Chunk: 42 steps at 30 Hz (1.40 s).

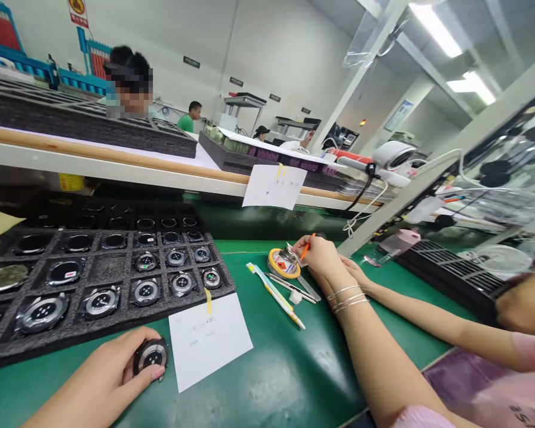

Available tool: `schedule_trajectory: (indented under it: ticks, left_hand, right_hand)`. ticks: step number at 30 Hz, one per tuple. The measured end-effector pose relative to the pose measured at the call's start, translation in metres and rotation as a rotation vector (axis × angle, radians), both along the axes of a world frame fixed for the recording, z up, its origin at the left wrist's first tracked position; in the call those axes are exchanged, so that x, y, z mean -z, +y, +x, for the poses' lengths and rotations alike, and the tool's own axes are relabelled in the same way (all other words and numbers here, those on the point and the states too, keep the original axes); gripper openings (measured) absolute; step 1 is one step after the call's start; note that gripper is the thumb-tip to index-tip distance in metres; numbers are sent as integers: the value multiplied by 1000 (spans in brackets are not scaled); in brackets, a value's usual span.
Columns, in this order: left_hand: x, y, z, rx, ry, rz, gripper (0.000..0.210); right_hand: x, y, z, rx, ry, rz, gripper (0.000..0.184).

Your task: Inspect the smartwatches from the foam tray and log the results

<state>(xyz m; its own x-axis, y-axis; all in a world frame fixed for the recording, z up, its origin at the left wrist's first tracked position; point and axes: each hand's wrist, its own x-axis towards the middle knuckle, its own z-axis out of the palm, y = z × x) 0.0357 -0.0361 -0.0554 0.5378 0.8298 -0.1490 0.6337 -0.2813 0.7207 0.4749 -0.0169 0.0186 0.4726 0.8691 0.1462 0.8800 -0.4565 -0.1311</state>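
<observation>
On the left, my left hand is closed around the edge of a round black smartwatch body, its sensor back turned up. It is held just in front of a foam tray of similar watch bodies. My right hand is closed on a slim orange stick, whose lower end I cannot make out. It is beside a round metal-topped dispenser with a yellow rim and a flame label. In front of that lie toothbrushes, tweezers, a flat metal strip and a small white block.
A white paper sheet is taped to the tray's front. Across the back runs a raised shelf with more foam trays. A co-worker's arm reaches in close behind my right arm. A slanted white post stands at right.
</observation>
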Motion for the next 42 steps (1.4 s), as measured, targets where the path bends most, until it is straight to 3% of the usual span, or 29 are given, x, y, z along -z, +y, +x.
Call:
schedule_trajectory:
  ticks: [4,7,10,13,16,20,23,42]
  left_hand:
    - [-14,-1,0,54,18,-119,28]
    - [-19,-1,-2,53,5,-153,27]
    - [-19,-1,-3,37,-26,-193,28]
    - [-17,-1,-4,25,-57,-210,32]
    - [-16,0,-4,34,-68,-188,28]
    - [-16,0,-3,15,-84,-315,25]
    - [-16,0,-2,-9,-105,-342,27]
    - [-12,4,0,3,-88,-369,24]
  right_hand:
    - [-10,1,-19,-35,-30,44,8]
    - [-10,-3,-62,-158,21,124,8]
    - [3,-18,-127,-436,214,117,8]
    - [25,-36,-191,-933,571,163,9]
    - [50,-43,-232,-1113,627,213,7]
    - [76,-42,-243,-1122,584,236,5]
    - [85,-45,-234,-1108,601,233,5]
    - [93,-31,-245,-1141,565,363,13]
